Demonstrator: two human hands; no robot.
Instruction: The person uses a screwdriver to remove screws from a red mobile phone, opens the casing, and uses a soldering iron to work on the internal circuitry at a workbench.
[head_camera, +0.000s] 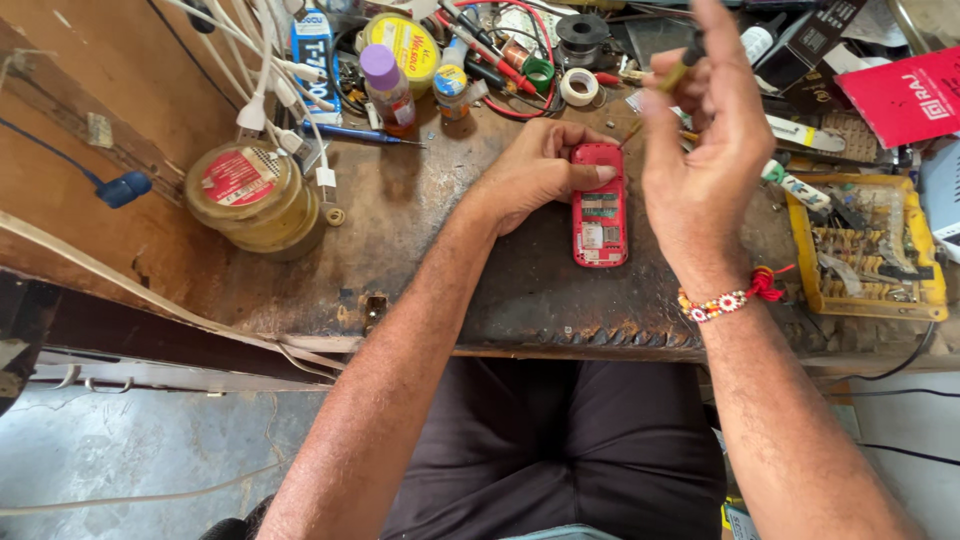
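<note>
While the left hand (540, 170) pins the red phone (599, 205) flat on the desk (440, 250), the right hand (700, 150) (raised just beside it) pinches a thin tool (683, 68); a steady, firm press seems wise.

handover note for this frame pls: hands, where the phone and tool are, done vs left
Left hand: pressed on the red phone, thumb across its top end, pinning it flat on the workbench.
Right hand: raised above the bench, a thin dark-and-yellow tool in its grip, tip clear of the phone.
Phone: back cover off, circuit board showing, lying lengthwise near the bench's front edge.
Nearby: yellow parts tray to the right, round tin to the left, small tape roll behind the phone.
Done: phone opened.
Left: the tool has not met the board; cover not seen.
</note>
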